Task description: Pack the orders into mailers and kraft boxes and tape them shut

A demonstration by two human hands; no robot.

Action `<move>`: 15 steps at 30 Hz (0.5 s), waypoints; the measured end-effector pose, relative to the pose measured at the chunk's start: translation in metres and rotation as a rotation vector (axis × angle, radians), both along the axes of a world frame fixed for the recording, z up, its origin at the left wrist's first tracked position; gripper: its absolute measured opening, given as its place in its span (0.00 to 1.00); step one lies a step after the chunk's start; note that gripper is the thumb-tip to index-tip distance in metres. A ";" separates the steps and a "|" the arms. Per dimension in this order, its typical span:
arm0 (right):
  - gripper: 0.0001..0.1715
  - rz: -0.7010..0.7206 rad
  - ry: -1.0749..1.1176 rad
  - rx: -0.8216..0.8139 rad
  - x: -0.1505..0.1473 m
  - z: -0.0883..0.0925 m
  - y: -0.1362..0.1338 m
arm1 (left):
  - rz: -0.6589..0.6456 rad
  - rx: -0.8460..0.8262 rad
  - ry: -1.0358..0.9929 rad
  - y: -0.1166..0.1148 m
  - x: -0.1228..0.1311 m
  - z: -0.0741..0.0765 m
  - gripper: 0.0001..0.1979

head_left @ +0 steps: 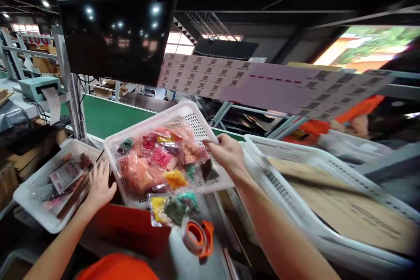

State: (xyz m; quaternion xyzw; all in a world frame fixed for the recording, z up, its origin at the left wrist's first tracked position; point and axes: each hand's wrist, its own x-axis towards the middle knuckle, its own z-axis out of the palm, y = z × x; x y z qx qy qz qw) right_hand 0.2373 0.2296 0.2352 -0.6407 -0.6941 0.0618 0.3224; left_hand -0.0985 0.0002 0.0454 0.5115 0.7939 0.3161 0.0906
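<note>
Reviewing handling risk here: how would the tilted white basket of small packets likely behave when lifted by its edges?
The white basket looks like thin perforated plastic, so it probably flexes a little. Its packets are small clear bags, likely light and slippery; one packet already hangs past the lower rim. With the left hand and right hand at opposite sides, tilting further may spill more.

The person's 2 forearms are bare from elbow to wrist, the left hand and right hand wear no gloves, rings or watch, and an orange garment shows at the bottom edge.
</note>
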 end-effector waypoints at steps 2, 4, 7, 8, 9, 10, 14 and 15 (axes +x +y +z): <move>0.14 -0.016 -0.039 0.010 -0.005 0.006 -0.003 | -0.046 -0.169 0.053 -0.014 0.003 -0.008 0.41; 0.14 -0.023 -0.049 0.004 -0.012 0.012 -0.007 | -0.131 -0.265 0.056 -0.024 0.009 -0.013 0.41; 0.14 -0.021 -0.051 0.037 -0.022 0.018 -0.014 | -0.168 -0.301 0.051 -0.031 0.017 -0.017 0.44; 0.14 -0.022 -0.053 0.060 -0.025 0.019 -0.016 | -0.157 -0.297 0.045 -0.031 0.019 -0.019 0.45; 0.14 -0.025 -0.055 0.088 -0.028 0.019 -0.018 | -0.144 -0.283 0.034 -0.031 0.019 -0.021 0.46; 0.13 -0.029 -0.056 0.116 -0.031 0.020 -0.019 | -0.131 -0.262 0.017 -0.031 0.020 -0.024 0.47; 0.13 -0.018 -0.046 0.196 -0.038 0.020 -0.021 | -0.070 -0.151 -0.131 -0.033 0.018 -0.036 0.55; 0.13 -0.012 -0.044 0.213 -0.039 0.020 -0.021 | -0.066 -0.137 -0.179 -0.034 0.018 -0.038 0.57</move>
